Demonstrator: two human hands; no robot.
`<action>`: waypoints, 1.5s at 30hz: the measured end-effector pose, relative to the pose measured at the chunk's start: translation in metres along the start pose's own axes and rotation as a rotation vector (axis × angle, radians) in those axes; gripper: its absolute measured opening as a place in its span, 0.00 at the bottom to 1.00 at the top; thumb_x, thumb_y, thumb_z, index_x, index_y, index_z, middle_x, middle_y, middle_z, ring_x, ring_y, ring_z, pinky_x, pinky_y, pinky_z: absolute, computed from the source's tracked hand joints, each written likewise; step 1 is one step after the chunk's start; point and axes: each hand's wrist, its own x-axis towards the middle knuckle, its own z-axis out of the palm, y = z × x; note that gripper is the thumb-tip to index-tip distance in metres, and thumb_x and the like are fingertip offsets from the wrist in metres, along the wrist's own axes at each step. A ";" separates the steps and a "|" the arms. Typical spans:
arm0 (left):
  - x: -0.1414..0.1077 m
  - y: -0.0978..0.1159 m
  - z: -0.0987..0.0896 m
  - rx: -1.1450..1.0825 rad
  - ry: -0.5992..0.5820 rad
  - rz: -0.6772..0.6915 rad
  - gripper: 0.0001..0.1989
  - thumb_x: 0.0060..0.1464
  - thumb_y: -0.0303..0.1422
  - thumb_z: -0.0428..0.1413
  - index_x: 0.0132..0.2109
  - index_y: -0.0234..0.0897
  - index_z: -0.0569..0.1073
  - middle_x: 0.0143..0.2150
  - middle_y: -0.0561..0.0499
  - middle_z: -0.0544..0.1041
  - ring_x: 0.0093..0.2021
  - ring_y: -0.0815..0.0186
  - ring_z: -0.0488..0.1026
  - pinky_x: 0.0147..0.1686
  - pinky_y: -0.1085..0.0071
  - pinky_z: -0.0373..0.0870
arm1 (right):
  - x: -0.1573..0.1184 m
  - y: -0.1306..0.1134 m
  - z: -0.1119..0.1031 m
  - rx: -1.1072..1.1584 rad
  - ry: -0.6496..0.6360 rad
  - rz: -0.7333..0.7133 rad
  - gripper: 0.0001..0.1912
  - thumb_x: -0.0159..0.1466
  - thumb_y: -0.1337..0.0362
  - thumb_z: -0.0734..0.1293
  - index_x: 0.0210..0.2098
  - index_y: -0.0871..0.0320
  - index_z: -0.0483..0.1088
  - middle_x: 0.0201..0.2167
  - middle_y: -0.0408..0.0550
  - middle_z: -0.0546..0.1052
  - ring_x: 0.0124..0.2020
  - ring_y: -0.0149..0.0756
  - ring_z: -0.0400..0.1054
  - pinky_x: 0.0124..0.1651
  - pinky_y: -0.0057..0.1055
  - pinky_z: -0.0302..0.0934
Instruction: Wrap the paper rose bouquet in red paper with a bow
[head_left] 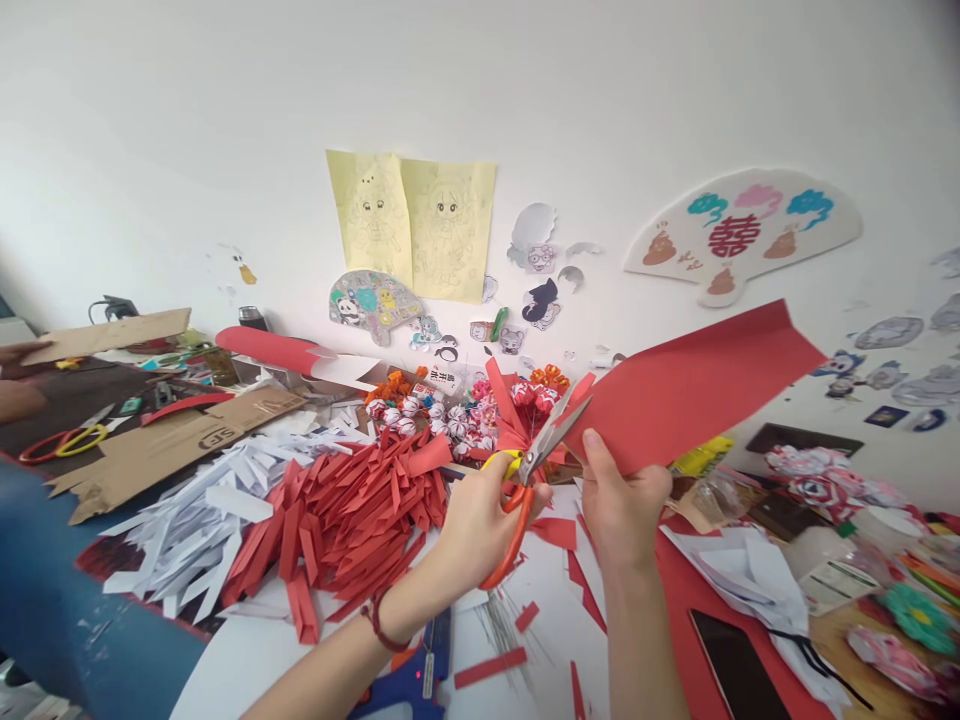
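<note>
Scissors (529,462) are being gripped by the left hand (480,525), which is being wrapped around the orange and yellow handles, while a red sheet (697,390) is being pinched by the right hand (624,500) at its lower left corner. The sheet is being held raised and slanting up to the right, and the blades (556,432) are being pointed up at its left end; whether paper is being caught between them cannot be told. Red strips (352,520) are lying piled left of the scissors, with white strips (217,510) being heaped against them. Beside the left forearm, a blue tool (431,670) is lying; to the right, a phone (735,660) is resting near the right forearm. At far left, cardboard (112,336) is being held by another person's hand (21,358). Behind the scissors, flowers (405,410) are being crowded together near the wall.
</note>
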 end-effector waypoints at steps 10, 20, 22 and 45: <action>0.000 0.001 0.000 0.012 0.015 -0.010 0.14 0.60 0.46 0.51 0.36 0.40 0.66 0.23 0.59 0.64 0.24 0.68 0.57 0.28 0.73 0.50 | 0.000 -0.002 -0.001 0.004 -0.004 0.008 0.14 0.54 0.57 0.75 0.32 0.62 0.74 0.26 0.49 0.77 0.37 0.43 0.74 0.45 0.43 0.71; -0.001 -0.002 0.001 0.035 0.023 0.029 0.12 0.62 0.44 0.50 0.35 0.41 0.63 0.24 0.59 0.67 0.24 0.68 0.60 0.28 0.73 0.51 | 0.000 -0.001 -0.001 -0.004 -0.006 0.008 0.14 0.54 0.58 0.75 0.33 0.62 0.75 0.29 0.51 0.78 0.38 0.44 0.74 0.46 0.43 0.70; -0.002 -0.002 0.001 0.038 0.019 0.029 0.13 0.62 0.45 0.49 0.35 0.41 0.63 0.25 0.59 0.67 0.24 0.67 0.61 0.28 0.73 0.52 | 0.000 0.000 -0.001 0.002 0.000 0.010 0.14 0.54 0.57 0.75 0.32 0.62 0.75 0.29 0.51 0.78 0.37 0.43 0.74 0.46 0.43 0.70; -0.002 0.001 -0.001 0.042 0.011 0.027 0.13 0.63 0.45 0.50 0.37 0.40 0.66 0.25 0.58 0.68 0.24 0.67 0.61 0.28 0.73 0.51 | 0.000 -0.004 0.000 0.002 0.005 0.033 0.15 0.53 0.56 0.75 0.32 0.61 0.75 0.27 0.50 0.77 0.36 0.43 0.73 0.45 0.44 0.71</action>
